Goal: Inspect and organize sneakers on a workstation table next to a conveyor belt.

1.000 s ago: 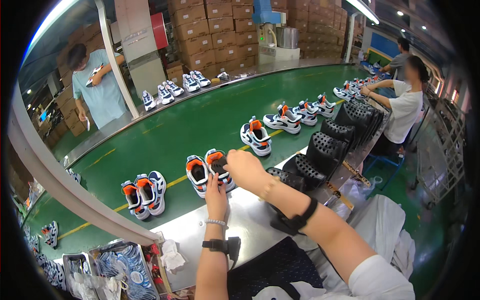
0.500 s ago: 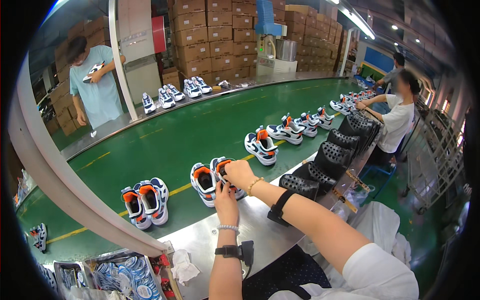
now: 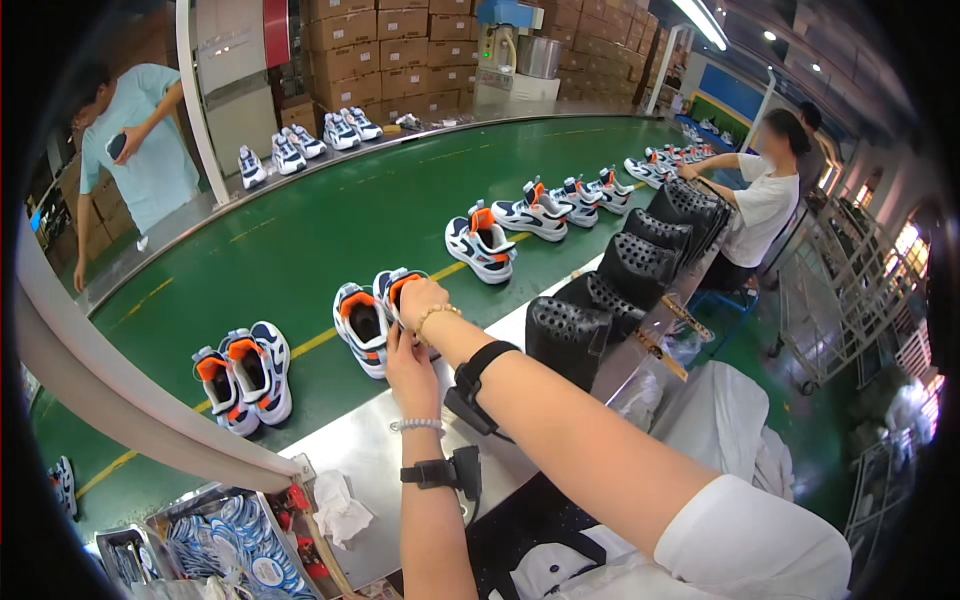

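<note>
White short sleeve, black strap with small device on each wrist, beaded bracelets on left hand (image 3: 411, 368) and right hand (image 3: 420, 297)

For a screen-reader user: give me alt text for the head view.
Both hands, the left hand and the right hand, reach a pair of white, navy and orange sneakers on a green conveyor belt carrying more pairs.
</note>
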Available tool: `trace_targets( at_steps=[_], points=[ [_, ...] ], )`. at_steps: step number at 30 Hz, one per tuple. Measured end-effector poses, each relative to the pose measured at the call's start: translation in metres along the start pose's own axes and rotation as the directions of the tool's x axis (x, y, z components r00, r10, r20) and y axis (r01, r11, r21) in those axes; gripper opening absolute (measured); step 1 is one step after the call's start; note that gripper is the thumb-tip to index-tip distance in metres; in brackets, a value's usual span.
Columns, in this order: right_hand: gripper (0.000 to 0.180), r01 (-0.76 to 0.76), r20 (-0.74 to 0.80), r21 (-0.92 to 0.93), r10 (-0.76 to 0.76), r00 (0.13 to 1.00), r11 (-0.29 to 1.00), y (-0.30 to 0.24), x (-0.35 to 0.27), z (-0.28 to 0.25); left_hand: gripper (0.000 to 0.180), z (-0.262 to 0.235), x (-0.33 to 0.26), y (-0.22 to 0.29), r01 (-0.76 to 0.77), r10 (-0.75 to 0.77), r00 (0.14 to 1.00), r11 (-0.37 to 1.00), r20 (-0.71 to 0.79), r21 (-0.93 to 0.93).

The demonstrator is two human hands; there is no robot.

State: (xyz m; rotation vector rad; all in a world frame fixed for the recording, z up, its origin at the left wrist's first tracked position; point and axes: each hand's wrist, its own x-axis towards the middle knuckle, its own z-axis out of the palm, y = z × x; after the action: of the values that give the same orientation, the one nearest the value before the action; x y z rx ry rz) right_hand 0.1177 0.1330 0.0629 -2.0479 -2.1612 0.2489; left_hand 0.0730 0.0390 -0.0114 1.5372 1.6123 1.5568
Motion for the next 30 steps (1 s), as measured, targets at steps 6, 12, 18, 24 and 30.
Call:
trace_targets(
  at_steps=[6,12,18,24,30],
  points=[
    [0.017,0.015,-0.04,-0.01,-0.015,0.999,1.0,-0.005,0.008,0.019,0.03,-0.006,0.002,-0.008,-0.089,0.094,0.995,0.991,-0.046,0.097],
    [0.021,0.062,0.006,-0.054,-0.062,0.998,0.997,0.001,0.015,0.015,0.03,-0.004,-0.002,0.008,0.066,-0.058,0.997,0.982,-0.05,0.175],
    [0.016,0.172,-0.193,0.018,-0.165,0.967,0.985,-0.002,-0.006,0.014,0.025,-0.015,-0.006,0.005,0.042,-0.007,0.991,0.965,-0.133,0.258],
    [0.012,0.174,-0.155,-0.063,-0.182,0.971,0.983,-0.009,0.003,0.019,0.026,-0.016,-0.001,0.01,0.053,-0.033,0.995,0.978,-0.099,0.201],
    [0.011,0.134,-0.178,-0.007,-0.133,0.975,0.991,-0.003,0.006,0.011,0.034,-0.001,-0.001,0.02,-0.016,0.036,0.996,0.968,-0.077,0.251]
  ],
)
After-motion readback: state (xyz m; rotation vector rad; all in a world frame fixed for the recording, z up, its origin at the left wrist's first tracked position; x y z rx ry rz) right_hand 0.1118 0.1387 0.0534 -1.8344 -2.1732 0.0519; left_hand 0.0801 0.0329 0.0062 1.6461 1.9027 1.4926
